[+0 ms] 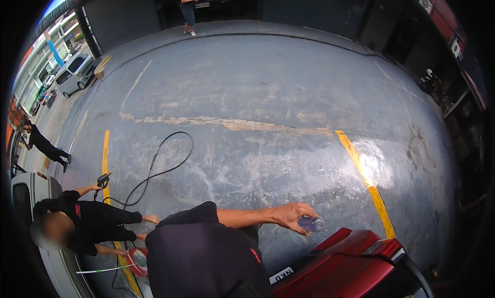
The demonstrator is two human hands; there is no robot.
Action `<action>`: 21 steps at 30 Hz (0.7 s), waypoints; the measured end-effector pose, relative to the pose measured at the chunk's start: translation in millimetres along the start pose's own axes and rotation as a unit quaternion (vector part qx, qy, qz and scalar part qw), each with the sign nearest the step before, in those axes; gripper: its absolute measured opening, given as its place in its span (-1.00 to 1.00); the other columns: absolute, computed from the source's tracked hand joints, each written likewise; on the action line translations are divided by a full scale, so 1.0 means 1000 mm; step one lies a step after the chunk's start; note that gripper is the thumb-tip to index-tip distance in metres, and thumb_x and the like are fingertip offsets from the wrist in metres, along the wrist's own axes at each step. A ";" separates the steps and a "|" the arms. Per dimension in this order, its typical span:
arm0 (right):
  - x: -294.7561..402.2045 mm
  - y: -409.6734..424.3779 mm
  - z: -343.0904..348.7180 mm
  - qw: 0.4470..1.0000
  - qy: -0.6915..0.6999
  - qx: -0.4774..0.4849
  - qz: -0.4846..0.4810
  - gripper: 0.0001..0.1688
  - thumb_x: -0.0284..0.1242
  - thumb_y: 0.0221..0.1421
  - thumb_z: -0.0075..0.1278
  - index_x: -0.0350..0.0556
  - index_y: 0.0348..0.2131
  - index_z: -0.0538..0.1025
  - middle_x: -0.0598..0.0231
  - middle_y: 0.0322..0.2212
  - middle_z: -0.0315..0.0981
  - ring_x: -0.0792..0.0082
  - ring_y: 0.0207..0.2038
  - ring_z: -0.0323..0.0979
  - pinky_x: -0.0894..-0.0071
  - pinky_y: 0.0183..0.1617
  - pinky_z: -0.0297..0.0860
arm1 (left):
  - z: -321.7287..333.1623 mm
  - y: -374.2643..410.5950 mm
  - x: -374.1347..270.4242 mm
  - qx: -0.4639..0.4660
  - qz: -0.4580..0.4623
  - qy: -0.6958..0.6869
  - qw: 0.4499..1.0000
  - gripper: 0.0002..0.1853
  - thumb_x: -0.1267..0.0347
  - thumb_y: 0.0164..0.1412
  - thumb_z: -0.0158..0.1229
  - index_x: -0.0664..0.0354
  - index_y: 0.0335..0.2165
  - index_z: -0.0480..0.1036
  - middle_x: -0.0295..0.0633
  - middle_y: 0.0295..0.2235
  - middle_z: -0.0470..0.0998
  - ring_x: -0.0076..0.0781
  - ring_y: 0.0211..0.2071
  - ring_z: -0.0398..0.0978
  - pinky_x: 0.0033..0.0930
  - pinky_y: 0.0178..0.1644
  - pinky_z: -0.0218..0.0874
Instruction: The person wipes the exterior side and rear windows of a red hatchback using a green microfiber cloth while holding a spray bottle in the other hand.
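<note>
My left hand (290,217) is wrapped around a small, clear bottle (309,224) with a bluish-purple tint. My arm reaches out to the right, and the bottle lies tilted in the fingers with one end towards the right. Just below it in the picture is the red body of a car (334,259), with a lamp (383,245) at its corner and a licence plate (281,275). The bottle is apart from the bodywork. My dark shirt (209,259) fills the bottom middle and hides part of the floor. My right hand is out of view.
A co-worker (85,220) at the left holds a spray gun (103,180) on a black hose (149,178), beside a red bucket (137,259) with a pole (100,271). Yellow lines (381,211) mark the grey floor (247,166). Other people and vehicles stand farther off.
</note>
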State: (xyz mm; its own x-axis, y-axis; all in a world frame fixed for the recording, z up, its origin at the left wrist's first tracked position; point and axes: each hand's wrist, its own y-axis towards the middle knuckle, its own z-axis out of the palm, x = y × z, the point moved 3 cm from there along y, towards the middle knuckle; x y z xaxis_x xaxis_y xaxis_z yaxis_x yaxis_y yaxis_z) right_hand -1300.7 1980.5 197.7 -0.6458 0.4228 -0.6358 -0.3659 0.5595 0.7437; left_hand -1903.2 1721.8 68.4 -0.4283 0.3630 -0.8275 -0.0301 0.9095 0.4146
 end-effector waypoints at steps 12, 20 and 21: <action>-0.245 -0.213 -0.117 0.964 0.016 0.163 0.210 -0.28 -0.26 0.52 -0.31 0.17 0.54 0.10 0.27 0.55 -0.04 0.11 0.56 -0.03 -0.20 0.56 0.03 | 0.039 0.013 -0.038 0.110 -0.048 -0.053 0.991 -0.35 0.22 0.01 0.62 0.27 0.05 0.63 -0.05 0.02 0.68 -0.15 0.05 0.63 -0.14 0.18 0.42; -0.423 -0.537 -0.326 0.859 -0.099 0.126 0.487 -0.28 -0.12 0.56 -0.35 0.01 0.51 0.17 0.02 0.51 0.04 -0.11 0.54 0.01 -0.33 0.52 0.02 | 0.097 0.012 -0.048 0.199 -0.073 -0.103 0.972 -0.39 0.31 -0.03 0.60 0.30 0.01 0.66 -0.03 -0.07 0.72 -0.21 -0.03 0.68 -0.21 0.17 0.40; -0.425 -0.562 -0.343 0.839 -0.115 0.119 0.519 -0.27 -0.10 0.56 -0.36 -0.01 0.51 0.16 0.00 0.52 0.03 -0.11 0.54 -0.01 -0.31 0.53 0.01 | 0.103 0.005 -0.047 0.213 -0.070 -0.102 0.969 -0.40 0.33 -0.02 0.60 0.29 0.02 0.65 -0.07 -0.09 0.72 -0.28 -0.05 0.68 -0.23 0.15 0.41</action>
State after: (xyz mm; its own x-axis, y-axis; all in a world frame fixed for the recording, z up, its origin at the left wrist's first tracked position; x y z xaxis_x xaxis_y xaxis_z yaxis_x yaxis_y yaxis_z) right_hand -1050.4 1241.7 121.3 -0.3779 0.8807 0.2857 0.4752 -0.0804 0.8762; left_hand -1790.1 1729.9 70.0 -0.2581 0.2222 -0.9402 0.3189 0.9382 0.1343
